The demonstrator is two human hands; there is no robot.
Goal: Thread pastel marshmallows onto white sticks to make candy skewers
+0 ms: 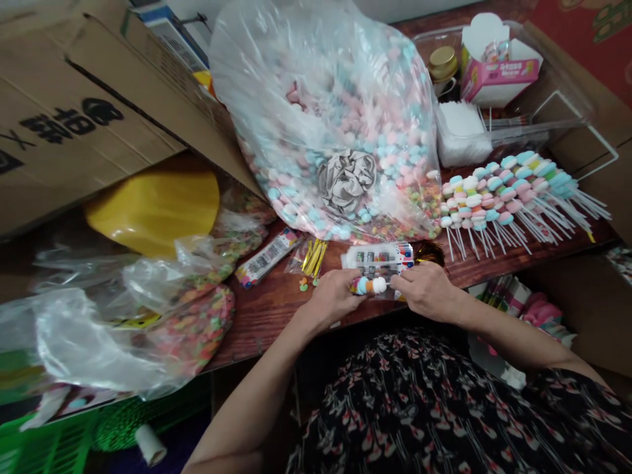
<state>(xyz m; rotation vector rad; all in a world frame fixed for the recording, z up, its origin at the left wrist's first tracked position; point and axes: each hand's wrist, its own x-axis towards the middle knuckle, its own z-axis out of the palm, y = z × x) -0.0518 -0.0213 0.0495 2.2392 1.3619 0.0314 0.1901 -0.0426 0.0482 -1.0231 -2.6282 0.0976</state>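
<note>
Left hand [332, 296] and right hand [424, 291] both closed in a pinch on a pastel candy skewer [370, 285] between them, seemingly steadying it over a printed plastic packet [378, 259]; more candy skewers [508, 197] lie fanned beyond the right hand, within easy reach.

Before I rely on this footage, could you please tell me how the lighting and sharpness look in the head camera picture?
In the head view, the light is soft and fairly even, with pale glare on the clear plastic bag; the cardboard flap shades what lies beneath it; the skewered sweets between the left hand and right hand look reasonably sharp; the wide lens stretches the frame's edges.
</note>
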